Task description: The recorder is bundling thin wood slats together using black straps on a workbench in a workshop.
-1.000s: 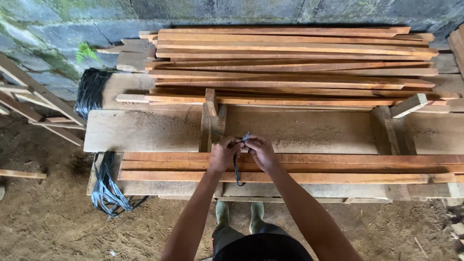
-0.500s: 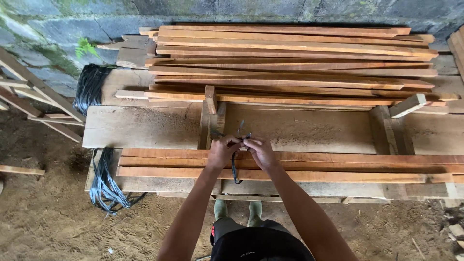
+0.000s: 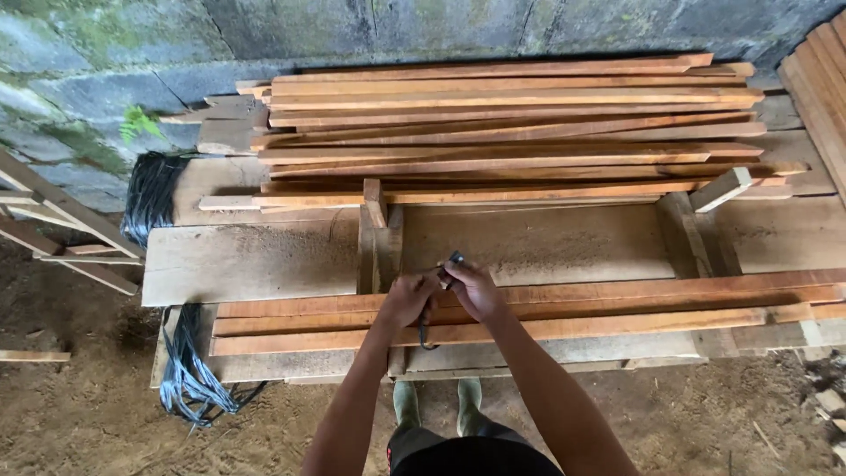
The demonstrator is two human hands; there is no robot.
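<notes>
Head view is showing a bundle of dark straps [image 3: 189, 375] hanging off the workbench [image 3: 247, 264] at the far left, then the left hand [image 3: 407, 300] and right hand [image 3: 471, 289] meeting over the near slats [image 3: 617, 308]. Both hands are closing narrowly on a dark strap [image 3: 426, 328], the left gripping its lower part, the right pinching the upper end between fingertips. The strap is lying between the two hands, its loop dangling just below them against the slats. As a judgement, the thin strap could be slipping from the fingertips, or snagging on a slat edge.
</notes>
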